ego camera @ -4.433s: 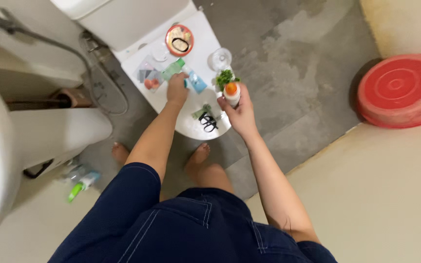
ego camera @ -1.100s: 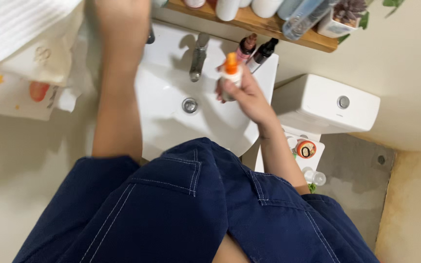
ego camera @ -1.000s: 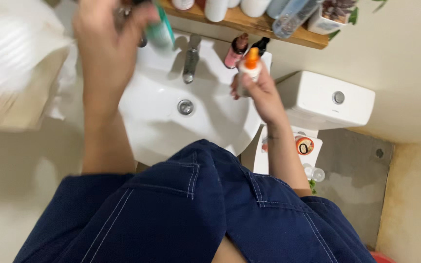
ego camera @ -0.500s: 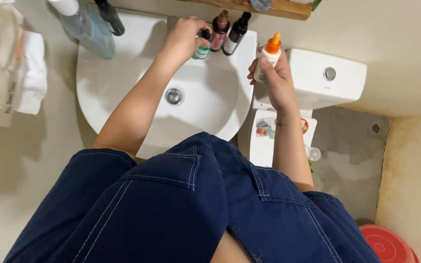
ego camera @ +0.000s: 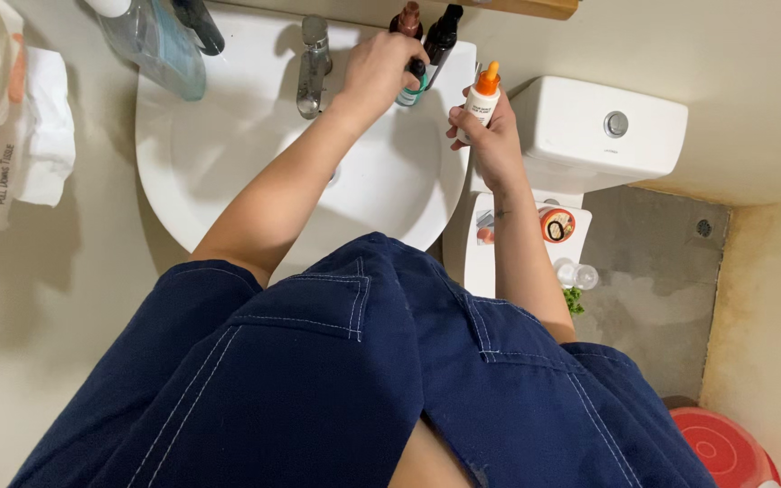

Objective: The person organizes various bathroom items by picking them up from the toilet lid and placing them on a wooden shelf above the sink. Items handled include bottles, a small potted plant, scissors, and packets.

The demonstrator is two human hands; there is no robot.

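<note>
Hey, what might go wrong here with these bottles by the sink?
The left hand sets a green bottle on the narrow sink rim, tight against two dark bottles; a nudge might topple them into the basin. The right hand holds a white bottle with an orange cap over the gap between sink and toilet tank; if it slips, it may fall to the floor.

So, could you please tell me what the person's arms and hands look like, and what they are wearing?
Both forearms are bare, with no sleeves showing. The left hand and the right hand wear no gloves, and no rings or watch can be made out. A small dark mark sits at the right wrist. Below are dark navy garments with white stitching.
</note>
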